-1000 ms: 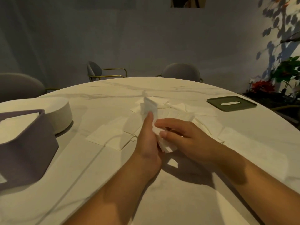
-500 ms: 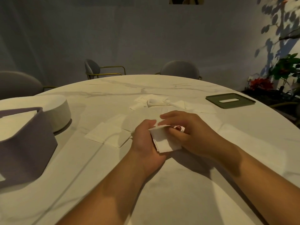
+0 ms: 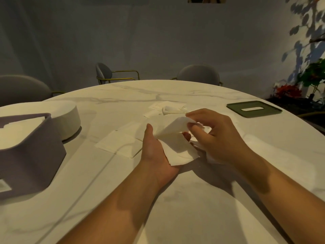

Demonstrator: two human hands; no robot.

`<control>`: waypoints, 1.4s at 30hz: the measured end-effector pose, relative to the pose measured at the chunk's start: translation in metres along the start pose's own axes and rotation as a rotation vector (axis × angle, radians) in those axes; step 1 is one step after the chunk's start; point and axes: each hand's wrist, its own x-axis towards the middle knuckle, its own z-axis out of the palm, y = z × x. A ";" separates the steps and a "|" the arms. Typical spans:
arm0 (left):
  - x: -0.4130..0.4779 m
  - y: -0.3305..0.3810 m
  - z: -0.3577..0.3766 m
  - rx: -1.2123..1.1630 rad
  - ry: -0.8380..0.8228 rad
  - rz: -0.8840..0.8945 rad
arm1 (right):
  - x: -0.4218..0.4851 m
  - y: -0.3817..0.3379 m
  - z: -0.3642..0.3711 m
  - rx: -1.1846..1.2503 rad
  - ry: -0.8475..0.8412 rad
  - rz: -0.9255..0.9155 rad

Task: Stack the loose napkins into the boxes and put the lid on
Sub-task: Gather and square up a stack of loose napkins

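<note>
Marble-patterned and pale, the round table (image 3: 175, 199) fills the lower view, with grey chairs (image 3: 198, 73) set behind its far edge and a plant (image 3: 314, 74) seen at the right against the wall.

A white napkin (image 3: 177, 148) is held just above the table's middle, between the two hands. It is carried on the upturned palm of the left hand (image 3: 154, 154), whose thumb is raised beside its left edge. Most of that hand's fingers are hidden beneath the paper, and only one tip can be made out past the far edge. The upper layer is pinched at its far corner by the thumb and fingers of the right hand (image 3: 218, 138) and lifted, so that the flap slopes upward to the right. The lower layer lies flat, with its near corner pointed toward the right forearm. Which side is longer cannot be told.

A purple box (image 3: 35, 155) is cut off by the left edge; a white stack is seen inside it. A round white object (image 3: 68, 118) is partly hidden behind the box. Loose napkins (image 3: 119, 143) lie flat just left of the hands, and more, hard to separate, lie beyond them. A green lid (image 3: 254, 108) rests well apart at the far right.
</note>
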 end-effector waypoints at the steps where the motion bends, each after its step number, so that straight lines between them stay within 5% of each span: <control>1: -0.001 0.001 0.000 0.001 0.004 -0.012 | 0.000 -0.001 0.000 -0.008 -0.055 -0.016; 6: -0.001 0.002 -0.001 -0.004 0.019 -0.009 | -0.004 -0.006 -0.001 -0.012 -0.421 0.009; 15: -0.005 0.001 0.000 0.010 0.048 -0.007 | -0.002 -0.001 -0.004 -0.078 -0.530 0.036; 27: -0.003 0.003 0.000 -0.033 -0.003 0.023 | -0.005 -0.011 -0.001 -0.324 -0.474 -0.156; 35: 0.000 0.004 -0.003 -0.057 -0.042 -0.029 | -0.005 -0.006 -0.003 -0.110 -0.295 -0.104; 40: -0.003 0.004 -0.003 -0.008 0.009 0.001 | -0.004 -0.005 -0.010 -0.014 -0.476 -0.061; 42: -0.001 0.005 -0.002 -0.048 0.037 0.034 | 0.000 -0.002 -0.023 0.094 -0.311 -0.031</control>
